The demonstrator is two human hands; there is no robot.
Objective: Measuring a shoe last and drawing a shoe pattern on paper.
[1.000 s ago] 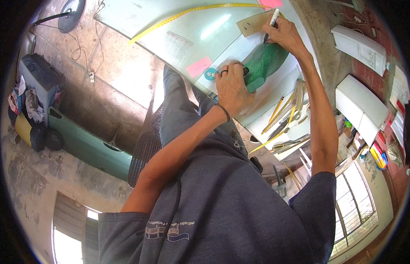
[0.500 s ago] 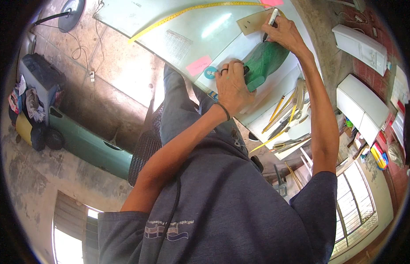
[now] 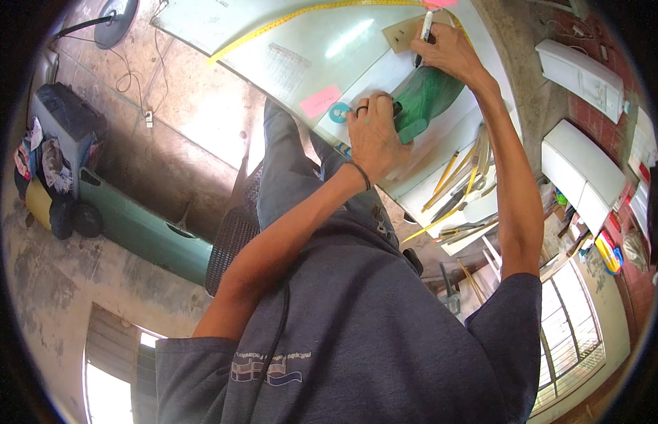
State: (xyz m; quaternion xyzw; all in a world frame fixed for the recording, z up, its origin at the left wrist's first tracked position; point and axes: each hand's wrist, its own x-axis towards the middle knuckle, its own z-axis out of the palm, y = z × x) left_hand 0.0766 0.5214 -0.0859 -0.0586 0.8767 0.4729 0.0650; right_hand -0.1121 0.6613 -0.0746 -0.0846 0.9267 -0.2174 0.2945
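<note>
A translucent green plastic bottle (image 3: 431,95) lies slantwise on the white sheet over the table. My left hand (image 3: 375,134) curls its fingers against the bottle's near end. A small black piece (image 3: 397,109) shows at its fingertips; I cannot tell what it is. In my right hand (image 3: 449,51) is a white marker (image 3: 426,27), pinched with its black tip down at the bottle's far end. A tan flat piece (image 3: 401,35) lies on the sheet just left of the right hand. Pink paper (image 3: 320,101) and a round blue sticker (image 3: 338,112) are beside the left hand.
A yellow measuring tape (image 3: 286,21) curves along the table's far side. Pencils, scissors-like tools and other long tools (image 3: 460,187) lie in a white tray (image 3: 456,246) to the right. A grey-green bench (image 3: 142,226) stands at left, white cabinets (image 3: 580,162) at right.
My right hand and the marker have shifted slightly left along the bottle's far end. The left hand stays almost in place.
</note>
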